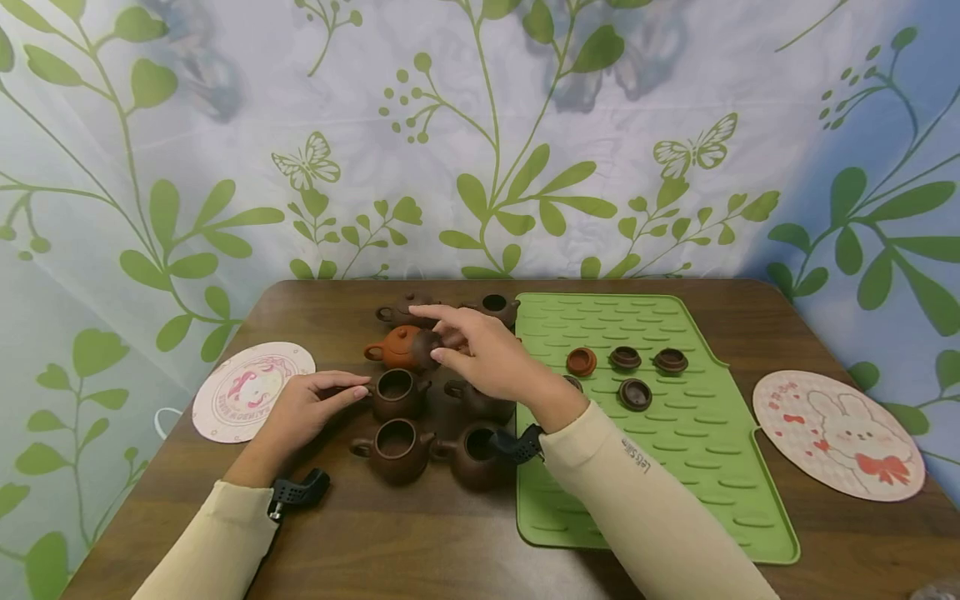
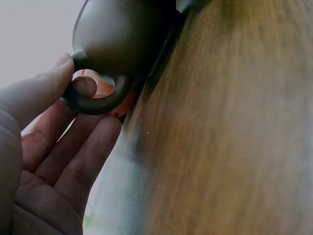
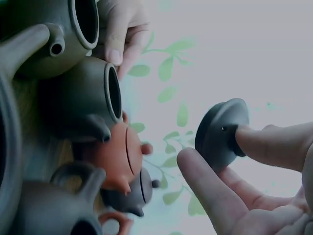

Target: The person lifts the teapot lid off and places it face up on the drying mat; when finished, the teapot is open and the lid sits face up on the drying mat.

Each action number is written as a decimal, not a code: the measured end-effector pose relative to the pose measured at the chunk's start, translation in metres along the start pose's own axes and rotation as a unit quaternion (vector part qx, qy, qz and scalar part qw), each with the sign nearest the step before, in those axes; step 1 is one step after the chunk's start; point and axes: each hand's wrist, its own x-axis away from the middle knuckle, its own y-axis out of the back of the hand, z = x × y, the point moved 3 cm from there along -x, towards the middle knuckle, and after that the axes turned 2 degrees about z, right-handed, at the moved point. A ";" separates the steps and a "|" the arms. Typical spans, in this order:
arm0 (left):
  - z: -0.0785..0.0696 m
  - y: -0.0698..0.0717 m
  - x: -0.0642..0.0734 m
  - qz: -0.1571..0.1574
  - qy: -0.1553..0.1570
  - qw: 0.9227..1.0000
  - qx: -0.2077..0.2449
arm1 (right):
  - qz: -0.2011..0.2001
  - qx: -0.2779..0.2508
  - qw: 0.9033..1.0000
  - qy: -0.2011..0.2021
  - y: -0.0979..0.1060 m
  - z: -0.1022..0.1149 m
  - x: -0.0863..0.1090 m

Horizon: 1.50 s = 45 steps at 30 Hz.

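Observation:
My left hand [image 1: 303,412] pinches the handle of a dark brown teapot [image 1: 395,395] between thumb and fingers; that teapot has no lid, and its round mouth shows. In the left wrist view the thumb tip lies against the top of the looped handle [image 2: 95,105]. Above the teapots, my right hand [image 1: 491,354] holds a dark teapot lid [image 3: 220,132] by its knob, tilted and apart from any pot. Just behind the left hand's teapot stands an orange teapot [image 1: 397,346] with its lid on, partly covered by the held lid in the head view.
Nearby stand a lidded dark teapot [image 1: 408,308] and several lidless ones, including a front one [image 1: 397,454]. A green ridged mat [image 1: 675,467] at right bears several loose lids, one reddish [image 1: 581,362]. Round rabbit mats [image 1: 840,433] and pink-patterned mats [image 1: 217,408] flank the table.

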 end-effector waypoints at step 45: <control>0.003 -0.005 -0.001 -0.003 0.007 1.000 -0.007 | -0.001 0.042 0.980 -0.193 0.072 -0.086 0.167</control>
